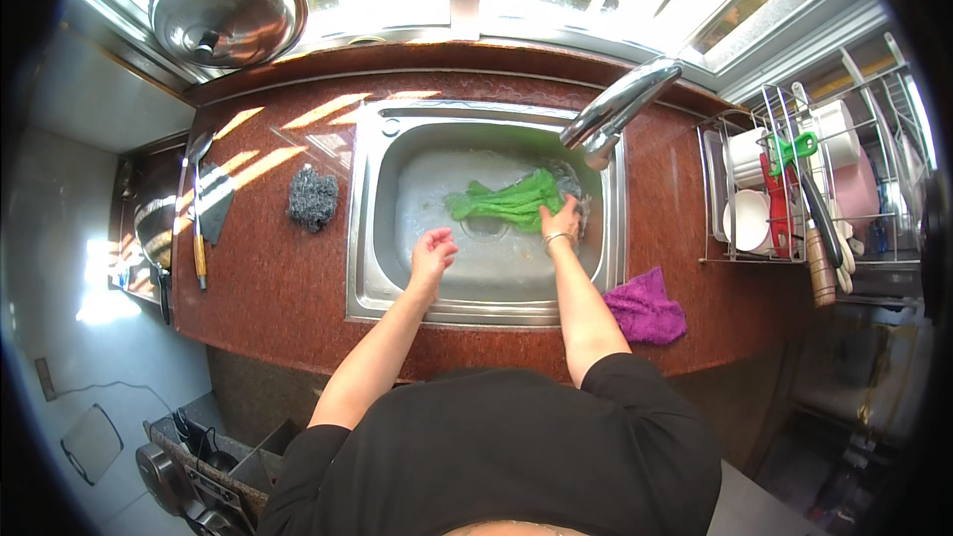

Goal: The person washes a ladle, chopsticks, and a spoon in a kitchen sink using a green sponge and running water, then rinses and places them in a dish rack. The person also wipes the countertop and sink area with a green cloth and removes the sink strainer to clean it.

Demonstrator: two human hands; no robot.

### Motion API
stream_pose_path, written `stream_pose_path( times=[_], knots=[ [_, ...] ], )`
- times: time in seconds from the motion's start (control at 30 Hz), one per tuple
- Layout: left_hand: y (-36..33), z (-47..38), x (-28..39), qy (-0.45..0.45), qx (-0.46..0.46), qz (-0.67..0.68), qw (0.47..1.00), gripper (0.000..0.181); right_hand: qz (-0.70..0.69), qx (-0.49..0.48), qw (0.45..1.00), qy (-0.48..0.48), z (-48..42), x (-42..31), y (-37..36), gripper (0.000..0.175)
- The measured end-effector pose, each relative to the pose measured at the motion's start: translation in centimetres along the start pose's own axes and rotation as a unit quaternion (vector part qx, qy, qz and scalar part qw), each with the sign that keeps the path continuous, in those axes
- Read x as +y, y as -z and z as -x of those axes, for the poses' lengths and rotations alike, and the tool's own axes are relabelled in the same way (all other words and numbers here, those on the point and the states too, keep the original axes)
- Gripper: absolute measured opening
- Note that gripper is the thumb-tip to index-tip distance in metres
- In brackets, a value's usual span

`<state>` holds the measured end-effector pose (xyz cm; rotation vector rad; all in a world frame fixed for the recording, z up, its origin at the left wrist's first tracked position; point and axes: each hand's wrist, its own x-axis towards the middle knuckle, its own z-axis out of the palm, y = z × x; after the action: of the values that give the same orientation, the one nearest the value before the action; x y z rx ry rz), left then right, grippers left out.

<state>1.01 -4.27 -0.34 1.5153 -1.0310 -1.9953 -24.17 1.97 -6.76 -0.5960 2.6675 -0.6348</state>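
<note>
A wet green cloth point(510, 201) lies bunched in the stainless steel sink point(488, 284), stretched over the drain area. Gripping its right end is my right hand point(562, 223), with a bracelet at the wrist. Water splashes around the fingers on that side, below the chrome faucet point(622, 104). My left hand point(434, 257) hovers over the sink's front left part, fingers slightly curled and apart. It holds nothing and does not touch the cloth.
A purple cloth point(646, 307) lies at the sink's front right corner, beside my forearm. On the left counter sit a dark grey scrubbing pad point(313, 199) and a wooden-handled utensil point(199, 253). A wire dish rack point(752, 262) holds dishes and knives. A metal lid point(227, 7) stands near the window.
</note>
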Motion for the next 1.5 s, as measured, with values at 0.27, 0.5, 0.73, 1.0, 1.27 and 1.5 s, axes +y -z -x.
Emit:
stream_pose_path(
  times=[0.27, 0.5, 0.73, 1.0, 1.27, 1.5],
  knots=[
    [-1.4, 0.1, -1.5, 0.101, -0.116, -0.065, 0.986, 0.031, 0.118, -0.127, 0.975, 0.141, 0.5, 0.4, -2.2, 0.030],
    [-2.7, -4.0, 0.1, 0.330, -0.197, 0.217, 0.897, 0.054, -0.004, -0.240, 0.886, 0.397, 10.7, -8.9, 4.8, 0.026],
    [-0.8, -6.9, -4.5, 0.219, -0.135, 0.257, 0.932, 0.031, -0.075, -0.178, 0.819, 0.540, 11.7, -10.9, 8.4, 0.021],
    [-5.1, 2.3, 4.1, 0.221, -0.274, 0.160, 0.922, 0.037, -0.478, -0.502, 0.719, 0.047, 2.8, -5.8, -0.9, 0.028],
    [-5.2, 2.9, 3.2, 0.288, -0.374, 0.507, 0.721, 0.047, -0.735, -0.520, 0.435, -0.028, 11.0, -11.6, 6.1, 0.060],
    [-3.6, 2.1, 5.7, 0.250, -0.336, 0.234, 0.877, 0.029, -0.529, -0.513, 0.665, 0.122, 4.6, -12.0, 2.6, 0.015]
  ],
)
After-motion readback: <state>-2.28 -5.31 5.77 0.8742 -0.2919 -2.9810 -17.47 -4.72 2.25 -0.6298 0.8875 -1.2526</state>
